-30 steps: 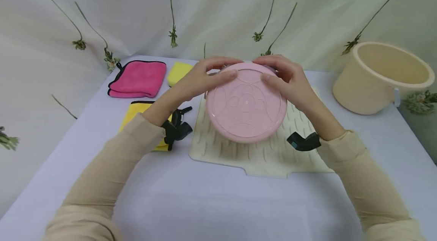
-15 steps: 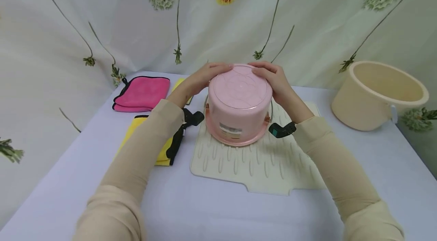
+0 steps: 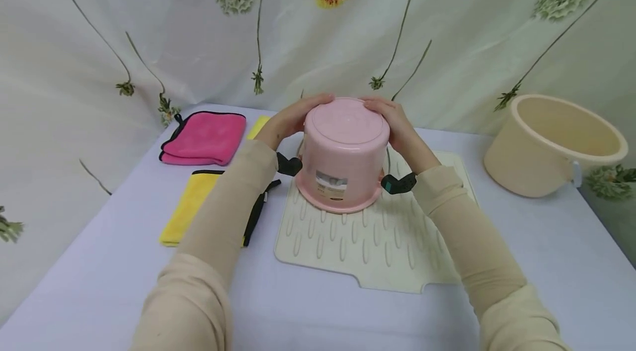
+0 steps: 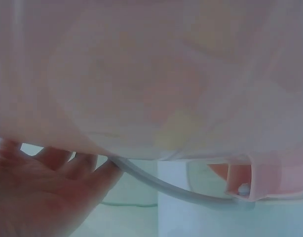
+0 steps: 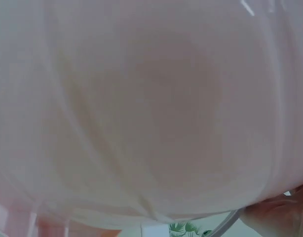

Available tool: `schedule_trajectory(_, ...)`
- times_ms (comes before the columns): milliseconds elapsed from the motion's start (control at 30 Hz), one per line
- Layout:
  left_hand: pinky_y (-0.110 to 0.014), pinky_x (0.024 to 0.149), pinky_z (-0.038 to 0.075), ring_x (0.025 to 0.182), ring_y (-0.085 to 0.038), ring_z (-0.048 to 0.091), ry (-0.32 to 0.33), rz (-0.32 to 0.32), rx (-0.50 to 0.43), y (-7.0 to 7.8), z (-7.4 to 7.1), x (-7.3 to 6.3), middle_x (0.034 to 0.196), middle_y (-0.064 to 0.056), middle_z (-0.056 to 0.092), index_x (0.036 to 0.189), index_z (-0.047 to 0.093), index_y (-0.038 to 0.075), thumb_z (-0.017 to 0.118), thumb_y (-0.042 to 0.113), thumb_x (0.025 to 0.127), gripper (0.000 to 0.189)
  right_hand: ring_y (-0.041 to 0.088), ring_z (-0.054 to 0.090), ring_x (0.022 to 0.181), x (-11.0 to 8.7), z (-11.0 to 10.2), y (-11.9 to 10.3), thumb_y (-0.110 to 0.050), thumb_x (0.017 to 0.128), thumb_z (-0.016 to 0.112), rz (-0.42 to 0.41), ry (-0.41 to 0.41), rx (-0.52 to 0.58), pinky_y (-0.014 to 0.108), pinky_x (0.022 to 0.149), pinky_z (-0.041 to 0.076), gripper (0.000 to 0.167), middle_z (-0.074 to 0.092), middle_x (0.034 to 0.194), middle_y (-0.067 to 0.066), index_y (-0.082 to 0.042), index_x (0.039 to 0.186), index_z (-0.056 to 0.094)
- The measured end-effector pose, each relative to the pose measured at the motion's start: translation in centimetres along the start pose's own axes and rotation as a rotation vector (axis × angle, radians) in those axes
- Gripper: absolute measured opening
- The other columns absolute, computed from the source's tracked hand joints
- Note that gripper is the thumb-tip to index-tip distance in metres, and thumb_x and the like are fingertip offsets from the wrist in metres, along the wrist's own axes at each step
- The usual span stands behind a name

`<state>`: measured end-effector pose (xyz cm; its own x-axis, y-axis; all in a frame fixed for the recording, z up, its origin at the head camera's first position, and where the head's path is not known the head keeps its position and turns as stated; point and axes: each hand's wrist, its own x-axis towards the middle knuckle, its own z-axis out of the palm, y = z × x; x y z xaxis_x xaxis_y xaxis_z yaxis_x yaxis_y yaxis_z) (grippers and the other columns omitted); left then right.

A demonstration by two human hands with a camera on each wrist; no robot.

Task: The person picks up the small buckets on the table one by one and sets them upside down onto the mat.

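A pink plastic bucket [image 3: 345,160] is upside down over the cream ridged mat [image 3: 365,254], base up and rim low, a label on its near side. My left hand [image 3: 294,118] grips it from the left near the base, thumb at the base's edge. From the right, my right hand [image 3: 396,122] holds it the same way. In the left wrist view my left hand's fingers [image 4: 85,165] lie against the wall beside the grey handle [image 4: 173,191]. Pink wall fills most of the right wrist view, with part of my right hand [image 5: 282,215] at the lower right corner.
A beige bucket [image 3: 502,158] stands upright at the right. On the left lie a folded pink cloth [image 3: 206,138] and a yellow cloth [image 3: 191,207] with black edging. Another yellow piece [image 3: 257,126] sits behind my left arm. A flower-print curtain [image 3: 298,36] hangs behind the table.
The pink bucket has come down from a tilt, its base facing me, to stand inverted over the mat. Both hands moved with it and still hold it. The head view has shifted.
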<state>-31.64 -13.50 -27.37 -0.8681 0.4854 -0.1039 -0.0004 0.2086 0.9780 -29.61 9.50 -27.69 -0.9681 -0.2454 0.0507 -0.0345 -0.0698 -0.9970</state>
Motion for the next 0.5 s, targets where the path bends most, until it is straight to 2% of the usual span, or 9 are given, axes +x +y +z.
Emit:
schedule_trajectory(100,-0.047,0.094,0.039,0.118,-0.022,0.045,0.028,-0.013,0.014,0.0,0.0,-0.4,0.132,-0.005,0.046,0.138,0.042,0.015,0.039,0.048,0.096,0.055,0.022,0.053,0.105,0.0,0.1,0.1,-0.023,0.093,0.054,0.003,-0.036,-0.027,0.028,0.081,0.047,0.042,0.052,0.127,0.01,-0.004,0.13,0.053)
schedule_trajectory(167,-0.049,0.097,0.036,0.124,-0.022,0.039,0.089,-0.013,0.036,0.1,0.0,-0.8,0.139,-0.004,0.04,0.142,0.038,0.017,0.04,0.05,0.095,0.058,0.022,0.047,0.115,0.0,-0.1,0.1,-0.027,0.096,0.05,0.006,-0.084,-0.06,0.032,0.091,0.042,0.046,0.046,0.134,0.009,-0.006,0.137,0.047)
schedule_trajectory(233,-0.049,0.101,0.032,0.129,-0.02,0.033,0.189,0.024,0.064,0.3,0.0,-1.3,0.144,-0.004,0.034,0.145,0.034,0.018,0.042,0.05,0.095,0.06,0.021,0.037,0.126,-0.2,-0.6,0.1,-0.032,0.098,0.044,0.002,-0.127,-0.116,0.039,0.102,0.032,0.051,0.036,0.143,0.008,-0.008,0.143,0.037)
schedule_trajectory(300,-0.047,0.104,0.027,0.132,-0.018,0.028,0.308,0.095,0.088,0.4,-0.1,-2.2,0.147,-0.003,0.029,0.147,0.031,0.02,0.044,0.049,0.095,0.06,0.02,0.024,0.135,-0.8,-1.5,0.1,-0.035,0.1,0.037,-0.009,-0.154,-0.166,0.044,0.109,0.017,0.055,0.025,0.15,0.008,-0.01,0.148,0.027)
schedule_trajectory(367,-0.043,0.106,0.024,0.132,-0.017,0.028,0.407,0.189,0.099,0.5,-0.1,-3.7,0.146,-0.005,0.03,0.147,0.031,0.02,0.045,0.046,0.096,0.059,0.02,0.014,0.138,-1.8,-2.6,0.1,-0.036,0.101,0.035,-0.025,-0.152,-0.218,0.048,0.11,0.006,0.057,0.019,0.152,0.009,-0.011,0.15,0.02)
schedule_trajectory(433,-0.04,0.106,0.024,0.13,-0.017,0.032,0.466,0.286,0.084,0.6,0.3,-5.9,0.145,-0.006,0.032,0.146,0.033,0.018,0.046,0.041,0.097,0.056,0.023,0.012,0.139,-3.3,-3.7,0.0,-0.037,0.101,0.035,-0.04,-0.148,-0.266,0.051,0.109,0.002,0.057,0.018,0.152,0.012,-0.01,0.149,0.02)
schedule_trajectory(500,-0.04,0.106,0.025,0.128,-0.019,0.035,0.48,0.363,0.063,0.7,1.1,-8.7,0.143,-0.006,0.034,0.145,0.034,0.016,0.046,0.035,0.097,0.053,0.027,0.017,0.137,-5.3,-4.9,-0.2,-0.035,0.101,0.037,-0.073,-0.153,-0.336,0.051,0.109,0.006,0.056,0.024,0.15,0.014,-0.007,0.148,0.025)
